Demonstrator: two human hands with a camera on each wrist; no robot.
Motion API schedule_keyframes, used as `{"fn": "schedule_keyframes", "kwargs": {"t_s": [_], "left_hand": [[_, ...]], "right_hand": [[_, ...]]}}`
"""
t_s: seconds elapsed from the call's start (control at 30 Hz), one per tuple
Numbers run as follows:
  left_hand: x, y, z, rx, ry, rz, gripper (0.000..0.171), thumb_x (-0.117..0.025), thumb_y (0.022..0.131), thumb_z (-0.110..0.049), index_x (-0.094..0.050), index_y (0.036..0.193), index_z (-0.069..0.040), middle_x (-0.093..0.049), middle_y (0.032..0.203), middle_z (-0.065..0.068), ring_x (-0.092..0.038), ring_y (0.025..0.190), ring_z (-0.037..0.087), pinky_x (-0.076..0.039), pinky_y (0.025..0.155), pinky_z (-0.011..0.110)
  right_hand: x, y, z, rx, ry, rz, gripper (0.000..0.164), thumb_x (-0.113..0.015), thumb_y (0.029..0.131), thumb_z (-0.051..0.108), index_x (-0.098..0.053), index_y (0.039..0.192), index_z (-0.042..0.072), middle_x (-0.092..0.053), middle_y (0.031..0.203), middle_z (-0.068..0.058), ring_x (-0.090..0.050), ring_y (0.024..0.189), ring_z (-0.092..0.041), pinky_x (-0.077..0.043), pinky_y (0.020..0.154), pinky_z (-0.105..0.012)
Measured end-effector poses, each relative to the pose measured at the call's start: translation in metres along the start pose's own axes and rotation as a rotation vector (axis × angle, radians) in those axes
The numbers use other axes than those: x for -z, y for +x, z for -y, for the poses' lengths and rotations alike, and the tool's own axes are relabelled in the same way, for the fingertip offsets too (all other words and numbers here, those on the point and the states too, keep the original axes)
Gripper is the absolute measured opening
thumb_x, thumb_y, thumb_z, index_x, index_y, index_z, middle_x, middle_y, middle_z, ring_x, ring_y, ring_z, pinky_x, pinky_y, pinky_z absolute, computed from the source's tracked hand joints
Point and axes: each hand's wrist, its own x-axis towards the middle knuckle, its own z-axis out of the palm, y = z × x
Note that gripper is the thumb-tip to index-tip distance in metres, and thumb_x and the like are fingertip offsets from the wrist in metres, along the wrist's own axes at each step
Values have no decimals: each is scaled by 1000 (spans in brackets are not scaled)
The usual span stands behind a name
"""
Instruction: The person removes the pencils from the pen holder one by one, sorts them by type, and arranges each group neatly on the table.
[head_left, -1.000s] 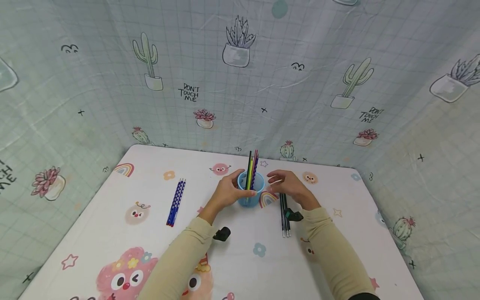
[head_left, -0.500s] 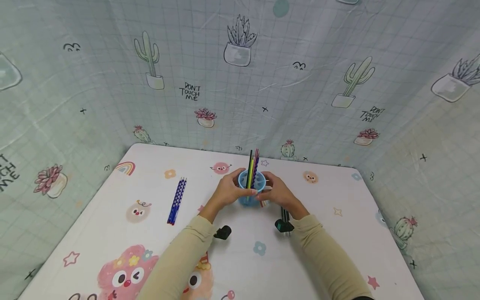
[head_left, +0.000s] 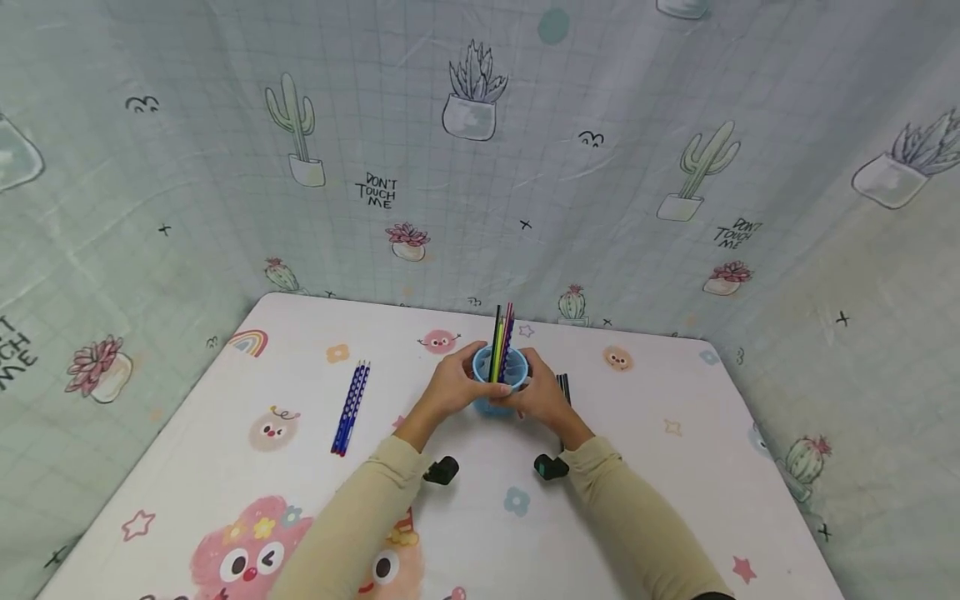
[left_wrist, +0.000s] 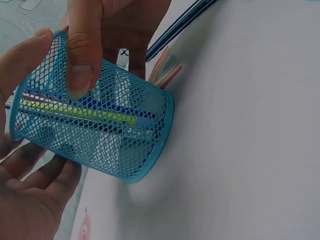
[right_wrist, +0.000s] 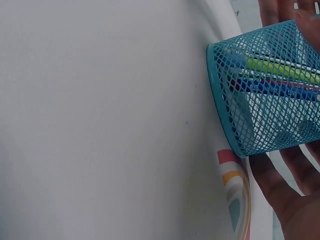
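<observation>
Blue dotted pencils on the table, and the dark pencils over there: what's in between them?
In the head view, the blue mesh cup is between the blue dotted pencils and the dark pencils, with the left hand and right hand holding it.

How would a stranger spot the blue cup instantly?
Start at the white cartoon-printed table. Toward its far edge, the left hand and right hand hold the blue cup between them. Its round mesh walls distinguish it from the blue pencils and dark pencils lying nearby.
</observation>
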Motion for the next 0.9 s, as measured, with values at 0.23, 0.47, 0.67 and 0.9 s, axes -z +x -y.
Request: {"fn": "schedule_keyframes", "kwargs": {"t_s": [0.23, 0.47, 0.67, 0.9], "left_hand": [[11, 1, -15, -16, 92, 27, 88, -89, 82, -37, -48, 155, -10, -59, 151, 12, -61, 132, 33, -51, 114, 54], [16, 0, -30, -105, -10, -197, 62, -85, 88, -25, -63, 141, -4, -67, 141, 15, -65, 129, 36, -54, 111, 47], [4, -1, -41, -117, -92, -240, 46, -81, 92, -16, -68, 133, 1, -74, 128, 17, -73, 115, 31, -60, 100, 41], [-14, 5, -44, -70, 67, -234, 40, -78, 93, -11, -70, 130, 3, -75, 124, 19, -76, 112, 30, -62, 95, 40]], "right_hand": [[0, 5, 1, 21, -10, -10, 80, -97, 73, 19, -50, 138, 11, -64, 134, -12, -61, 123, -29, -54, 109, -53], [-3, 9, 7, -34, -39, 0, 83, -98, 71, 21, -50, 138, 13, -62, 140, -10, -61, 126, -30, -53, 112, -53], [-1, 6, 5, -50, -39, -14, 82, -98, 70, 18, -50, 137, 12, -62, 138, -10, -61, 126, -31, -52, 112, -53], [-1, 2, 0, -51, -29, -14, 81, -98, 70, 19, -51, 136, 12, -64, 136, -10, -61, 123, -29, -54, 109, -51]]}}
